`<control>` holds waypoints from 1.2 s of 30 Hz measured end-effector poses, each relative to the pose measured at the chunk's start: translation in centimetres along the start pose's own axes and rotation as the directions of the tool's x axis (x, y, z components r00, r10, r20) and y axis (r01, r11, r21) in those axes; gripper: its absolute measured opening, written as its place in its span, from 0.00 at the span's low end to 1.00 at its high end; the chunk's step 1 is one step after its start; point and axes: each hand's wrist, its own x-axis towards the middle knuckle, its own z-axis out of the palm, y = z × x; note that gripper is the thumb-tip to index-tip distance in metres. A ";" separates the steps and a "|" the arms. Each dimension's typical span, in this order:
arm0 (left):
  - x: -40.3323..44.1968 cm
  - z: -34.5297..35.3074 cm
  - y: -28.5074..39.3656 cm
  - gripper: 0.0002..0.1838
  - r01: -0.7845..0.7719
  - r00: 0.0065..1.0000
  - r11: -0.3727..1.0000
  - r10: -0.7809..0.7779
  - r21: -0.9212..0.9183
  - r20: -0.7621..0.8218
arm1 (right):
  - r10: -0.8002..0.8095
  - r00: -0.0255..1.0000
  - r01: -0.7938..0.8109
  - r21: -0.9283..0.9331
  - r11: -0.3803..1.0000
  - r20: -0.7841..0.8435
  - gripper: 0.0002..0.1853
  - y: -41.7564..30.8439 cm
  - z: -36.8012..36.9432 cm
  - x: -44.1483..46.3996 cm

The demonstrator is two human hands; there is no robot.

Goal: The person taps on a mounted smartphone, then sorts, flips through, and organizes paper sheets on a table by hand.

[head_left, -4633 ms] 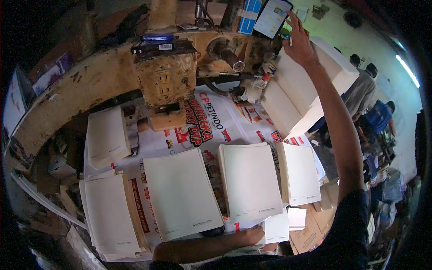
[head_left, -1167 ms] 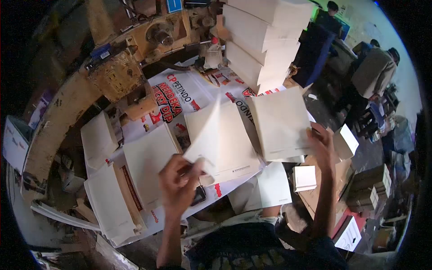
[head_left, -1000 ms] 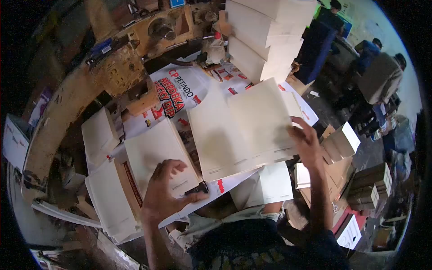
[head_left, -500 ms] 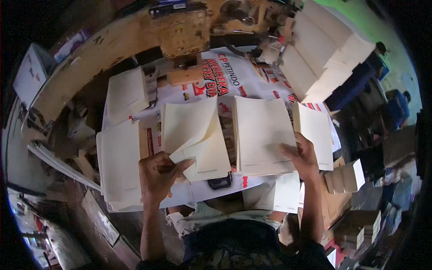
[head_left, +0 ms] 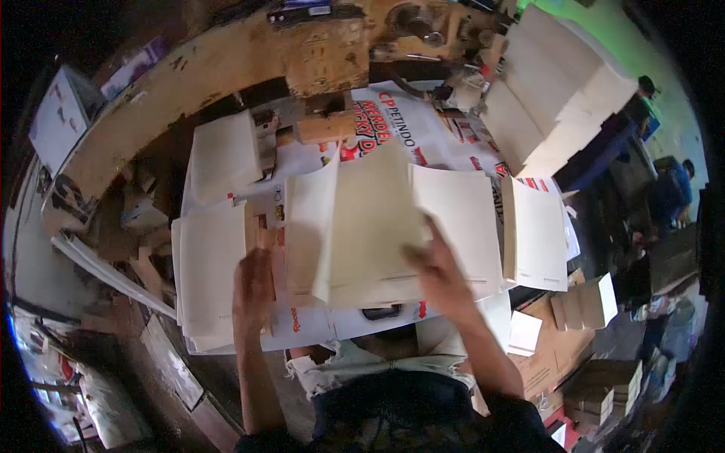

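Observation:
A cream sheet of paper is raised across the middle of the table, slightly blurred. My right hand pinches it at its right edge, thumb on top. Under and beside the sheet lie a middle-left paper stack and a middle-right paper stack, both partly hidden. My left hand is at the right edge of the left paper stack; motion smears its fingers, so its hold is unclear. A further paper stack lies to the right.
Tall piles of paper stand at the back right. Another paper stack lies at the back left, near a wooden block. A printed banner covers the table. Cardboard boxes sit low on the right; people are beyond.
My right hand has moved left from the middle-right stack and now has the sheet. My left hand has let go of the folded-up corner and drawn back left.

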 end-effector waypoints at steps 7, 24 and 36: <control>0.9 -3.2 11.1 0.29 0.168 0.981 0.965 -0.184 0.203 0.063 | -0.104 0.969 0.077 0.128 0.989 0.224 0.41 -0.5 2.8 -1.3; -1.9 23.5 24.6 0.23 0.166 0.652 0.735 0.419 -0.658 0.632 | 0.161 0.765 -0.027 0.219 0.975 -0.623 0.17 -2.8 -21.7 -18.1; -3.6 35.7 27.3 0.08 -0.384 0.360 0.830 0.539 -0.405 0.762 | -0.115 0.405 -0.034 -0.140 0.990 -0.907 0.26 -3.5 -33.7 -26.9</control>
